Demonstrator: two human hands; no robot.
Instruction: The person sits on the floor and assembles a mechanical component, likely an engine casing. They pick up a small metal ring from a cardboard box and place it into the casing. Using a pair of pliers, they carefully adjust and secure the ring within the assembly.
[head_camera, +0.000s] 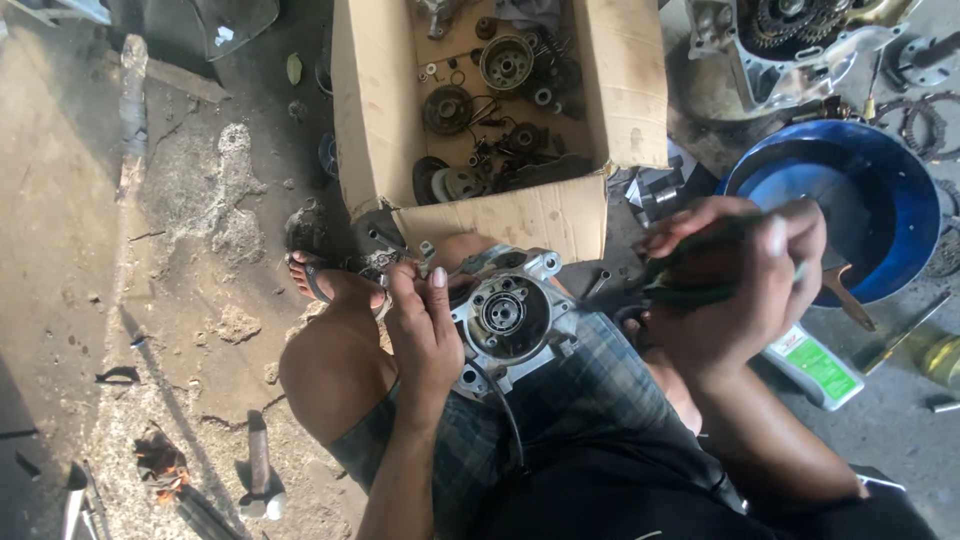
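Note:
A silver engine cover (512, 318) with a round hub and a black cable rests on my lap. My left hand (425, 325) grips its left edge and steadies it. Just to the right of the cover, my right hand (735, 275) is raised and closed around dark green-handled pliers (690, 290); the jaws are hidden behind my fingers.
An open cardboard box (375, 110) of gears and metal parts stands ahead of my knees. A blue basin (900, 200) sits at right, an engine casing (800, 50) behind it, a small bottle (815, 365) below. A hammer (260, 465) lies on the dirt floor at left.

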